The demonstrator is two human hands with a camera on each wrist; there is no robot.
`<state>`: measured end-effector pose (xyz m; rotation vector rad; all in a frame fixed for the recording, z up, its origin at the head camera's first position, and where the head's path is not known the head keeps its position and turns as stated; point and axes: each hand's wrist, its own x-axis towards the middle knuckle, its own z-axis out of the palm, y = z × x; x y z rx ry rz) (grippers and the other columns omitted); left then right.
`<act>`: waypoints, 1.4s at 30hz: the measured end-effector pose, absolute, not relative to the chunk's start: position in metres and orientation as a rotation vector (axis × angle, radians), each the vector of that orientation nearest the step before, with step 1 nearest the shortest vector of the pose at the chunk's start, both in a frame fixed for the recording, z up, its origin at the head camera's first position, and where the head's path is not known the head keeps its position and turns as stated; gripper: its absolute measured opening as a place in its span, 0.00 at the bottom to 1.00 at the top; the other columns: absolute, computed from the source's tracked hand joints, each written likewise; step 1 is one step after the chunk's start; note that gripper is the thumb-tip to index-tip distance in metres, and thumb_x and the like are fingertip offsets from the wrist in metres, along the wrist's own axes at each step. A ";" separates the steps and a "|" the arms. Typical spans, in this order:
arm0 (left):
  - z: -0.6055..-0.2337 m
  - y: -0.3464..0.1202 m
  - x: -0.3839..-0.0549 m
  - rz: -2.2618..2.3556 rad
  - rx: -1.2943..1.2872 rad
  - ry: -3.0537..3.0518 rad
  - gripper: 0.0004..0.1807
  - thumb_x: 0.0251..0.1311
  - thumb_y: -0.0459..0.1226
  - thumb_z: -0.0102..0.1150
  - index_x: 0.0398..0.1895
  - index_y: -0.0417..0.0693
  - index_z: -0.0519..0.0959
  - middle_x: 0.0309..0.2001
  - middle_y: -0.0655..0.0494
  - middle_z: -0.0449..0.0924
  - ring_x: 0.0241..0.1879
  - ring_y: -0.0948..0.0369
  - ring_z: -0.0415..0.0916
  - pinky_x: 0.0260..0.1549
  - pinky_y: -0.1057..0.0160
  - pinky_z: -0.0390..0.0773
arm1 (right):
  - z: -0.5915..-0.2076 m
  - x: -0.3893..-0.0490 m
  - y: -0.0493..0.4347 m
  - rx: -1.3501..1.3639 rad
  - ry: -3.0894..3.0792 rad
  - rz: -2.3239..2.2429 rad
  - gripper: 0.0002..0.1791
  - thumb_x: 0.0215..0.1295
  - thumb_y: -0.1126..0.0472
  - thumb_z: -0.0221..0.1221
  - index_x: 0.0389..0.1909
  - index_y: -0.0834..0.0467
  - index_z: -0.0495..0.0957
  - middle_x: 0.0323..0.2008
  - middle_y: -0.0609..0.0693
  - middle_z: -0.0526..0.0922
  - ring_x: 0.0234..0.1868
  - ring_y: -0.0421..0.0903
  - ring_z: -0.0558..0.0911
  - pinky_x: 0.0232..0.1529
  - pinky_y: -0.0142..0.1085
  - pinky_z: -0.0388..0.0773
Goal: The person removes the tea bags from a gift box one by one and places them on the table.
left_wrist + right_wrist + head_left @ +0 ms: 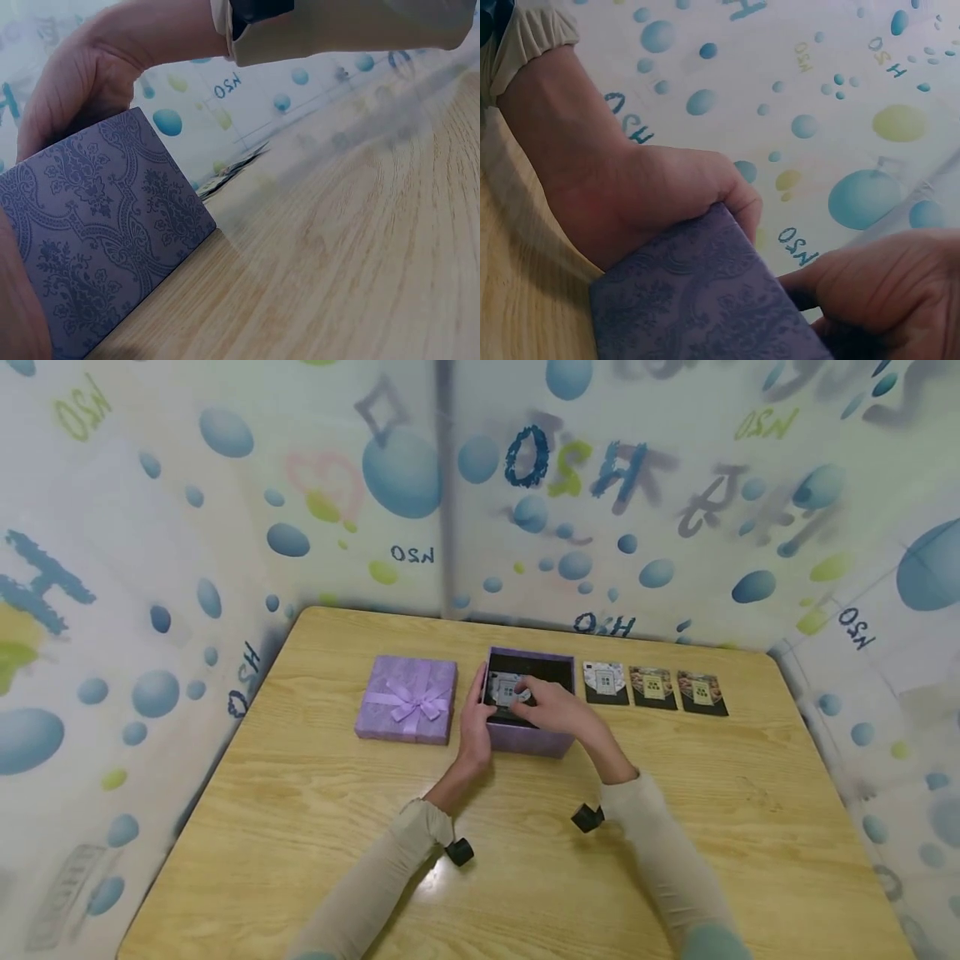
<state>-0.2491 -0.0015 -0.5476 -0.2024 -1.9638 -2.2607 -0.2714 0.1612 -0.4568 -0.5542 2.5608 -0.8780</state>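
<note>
A purple patterned gift box [528, 739] stands uncovered on the table, its inside dark. My left hand [475, 718] holds the box by its left side, thumb near the front corner. The right hand [553, 703] reaches over the right part of the box, its thumb and forefinger apart at a grey-and-white printed packet [501, 687] inside. In the left wrist view the box wall [105, 217] hides the right hand's fingertips. The right wrist view has the left hand [652, 195] bent over the box's edge.
Left of the box lies its purple lid [408, 700] with a ribbon bow. To the right, a silver-and-black packet [605, 683] and two brown-and-black packets [652, 687] lie in a row on the wooden table [525, 877]. Printed curtain-like walls [480, 527] enclose the table's back and sides.
</note>
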 end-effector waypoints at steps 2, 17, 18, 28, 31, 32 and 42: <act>-0.549 -0.001 -0.249 -2.259 -0.211 -1.963 0.43 0.59 0.28 0.35 0.84 0.44 0.55 0.83 0.52 0.54 0.80 0.54 0.52 0.71 0.43 0.58 | -0.459 -0.270 0.158 -0.522 2.558 -0.860 0.24 0.79 0.55 0.54 0.64 0.69 0.73 0.45 0.60 0.84 0.34 0.49 0.81 0.41 0.44 0.78; -0.552 -0.001 -0.251 -2.221 -0.235 -1.990 0.43 0.59 0.29 0.35 0.84 0.43 0.54 0.82 0.52 0.55 0.80 0.53 0.53 0.71 0.43 0.59 | -0.470 -0.270 0.148 -0.336 2.744 -0.950 0.21 0.76 0.58 0.57 0.61 0.67 0.77 0.44 0.60 0.86 0.33 0.50 0.81 0.38 0.45 0.78; -0.551 -0.002 -0.251 -2.225 -0.232 -1.984 0.43 0.59 0.29 0.35 0.84 0.43 0.54 0.82 0.52 0.55 0.80 0.53 0.53 0.71 0.42 0.59 | -0.470 -0.271 0.148 -0.335 2.753 -0.965 0.20 0.76 0.58 0.57 0.61 0.67 0.77 0.43 0.60 0.86 0.33 0.51 0.81 0.39 0.45 0.78; -0.553 -0.001 -0.251 -2.247 -0.220 -1.962 0.42 0.60 0.28 0.36 0.84 0.43 0.55 0.82 0.51 0.55 0.80 0.53 0.52 0.72 0.42 0.57 | -0.482 -0.292 0.148 -0.278 2.724 -1.124 0.19 0.74 0.64 0.59 0.62 0.65 0.78 0.42 0.60 0.86 0.37 0.53 0.86 0.43 0.47 0.81; -0.553 -0.001 -0.251 -2.234 -0.208 -1.977 0.42 0.60 0.29 0.36 0.84 0.45 0.56 0.82 0.52 0.55 0.79 0.55 0.52 0.72 0.43 0.58 | -0.484 -0.295 0.146 -0.246 2.713 -1.160 0.20 0.73 0.66 0.59 0.64 0.66 0.75 0.40 0.61 0.85 0.35 0.53 0.86 0.40 0.45 0.80; -0.553 -0.001 -0.251 -2.231 -0.202 -1.983 0.43 0.60 0.29 0.36 0.84 0.45 0.56 0.82 0.52 0.55 0.79 0.55 0.52 0.72 0.44 0.58 | -0.484 -0.296 0.146 -0.243 2.713 -1.162 0.21 0.72 0.66 0.60 0.64 0.66 0.75 0.40 0.61 0.85 0.34 0.54 0.86 0.40 0.45 0.80; -0.550 -0.001 -0.252 -2.268 -0.194 -1.969 0.43 0.60 0.30 0.36 0.84 0.50 0.56 0.82 0.54 0.55 0.80 0.56 0.52 0.72 0.44 0.58 | -0.483 -0.298 0.144 -0.166 2.638 -1.178 0.30 0.71 0.69 0.60 0.72 0.66 0.67 0.41 0.62 0.84 0.33 0.53 0.87 0.43 0.47 0.83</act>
